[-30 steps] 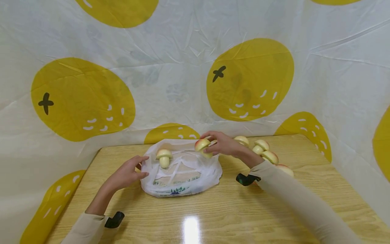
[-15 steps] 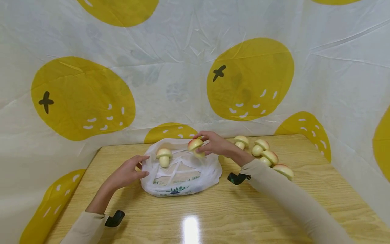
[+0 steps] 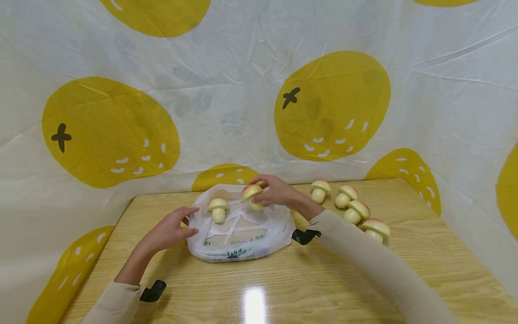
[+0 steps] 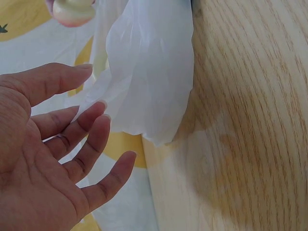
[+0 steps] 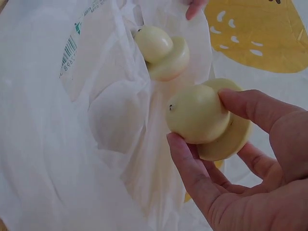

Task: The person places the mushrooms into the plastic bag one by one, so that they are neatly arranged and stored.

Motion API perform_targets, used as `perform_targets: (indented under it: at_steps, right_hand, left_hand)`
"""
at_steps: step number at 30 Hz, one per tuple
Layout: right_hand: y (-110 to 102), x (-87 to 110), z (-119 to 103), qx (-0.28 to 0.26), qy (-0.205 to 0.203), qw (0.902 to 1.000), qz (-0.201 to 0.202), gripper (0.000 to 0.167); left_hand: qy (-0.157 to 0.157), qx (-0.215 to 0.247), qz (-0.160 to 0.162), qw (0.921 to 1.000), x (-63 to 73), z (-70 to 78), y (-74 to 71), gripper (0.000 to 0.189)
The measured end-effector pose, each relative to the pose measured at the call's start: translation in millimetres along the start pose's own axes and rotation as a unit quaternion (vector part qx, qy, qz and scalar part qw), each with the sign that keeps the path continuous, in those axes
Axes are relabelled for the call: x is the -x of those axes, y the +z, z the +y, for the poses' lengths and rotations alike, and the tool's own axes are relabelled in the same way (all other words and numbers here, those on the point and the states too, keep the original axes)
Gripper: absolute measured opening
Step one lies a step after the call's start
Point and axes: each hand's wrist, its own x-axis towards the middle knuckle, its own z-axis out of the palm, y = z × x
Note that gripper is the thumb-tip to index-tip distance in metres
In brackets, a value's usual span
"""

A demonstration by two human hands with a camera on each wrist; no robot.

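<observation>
My right hand (image 3: 273,191) holds a toy mushroom (image 5: 209,118) above the right part of a white plastic bag (image 3: 279,229). Its cap is cream with a reddish blush, and thumb and fingers pinch it around the stem and cap. Another toy mushroom (image 3: 218,209) lies in the bag's mouth, on the left side. Through the thin plastic in the right wrist view, a pale rounded shape shows below it. My left hand (image 3: 171,229) is at the bag's left edge, fingers loosely bent and thumb apart, with the fingertips right at the plastic.
Several more toy mushrooms stand to the right, from a back one (image 3: 319,191) to a nearer one (image 3: 376,229). The wooden table (image 3: 202,292) meets a hanging white cloth (image 3: 234,121) with yellow fruit prints behind it.
My right hand has moved left over the bag, carrying the mushroom closer to the one inside. Mushrooms at the right now show more fully. The left hand stays put.
</observation>
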Motion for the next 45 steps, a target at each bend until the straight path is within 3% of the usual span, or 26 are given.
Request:
perform_targets:
  at_steps: [21, 29, 45]
  right_hand:
    - [34, -29.4, 5, 0.005, 0.033, 0.9982, 0.049, 0.045]
    - [48, -37.0, 7, 0.061, 0.031, 0.9941, 0.085, 0.043]
    - [58, -37.2, 12, 0.148, 0.020, 0.9852, 0.084, 0.040]
  left_hand:
    - [0.000, 0.000, 0.001, 1.0000, -0.5, -1.9, 0.9, 0.061]
    - [0.001, -0.002, 0.002, 1.0000, 0.9, -1.6, 0.6, 0.061]
    - [0.003, 0.003, 0.001, 1.0000, 2.1, -3.4, 0.4, 0.060]
